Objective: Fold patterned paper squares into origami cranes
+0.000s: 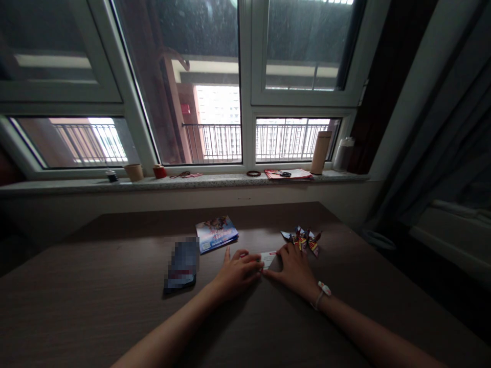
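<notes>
Well left of our hands, on the dark wood-grain bench (76, 312), lies a dark flat object (181, 266), too blurred to name. Just beyond our left hand (238, 273), a blue illustrated booklet (217, 234) sits at a slight angle, placed off to the side, we judge, out of the way of our hands. Our left hand is half curled with the thumb raised, and its fingers (251, 259) reach across to a small white card (268, 259) with a red mark, which lies on the bench between our hands. Our right hand (293, 271) comes in flatter from the other side, its fingers (273, 274) meeting the card's near edge. Both seem to steady the card against the bench, though we cannot tell whether either truly grips it. Just beyond our right hand stand colourful folded paper figures (302, 240), and a pale band (320, 295) circles that wrist. Farther off, along the stone windowsill (230, 181), we see a paper cup (134, 172), a small red pot (160, 171), red papers (287, 174) and a tan tumbler (320, 152).
</notes>
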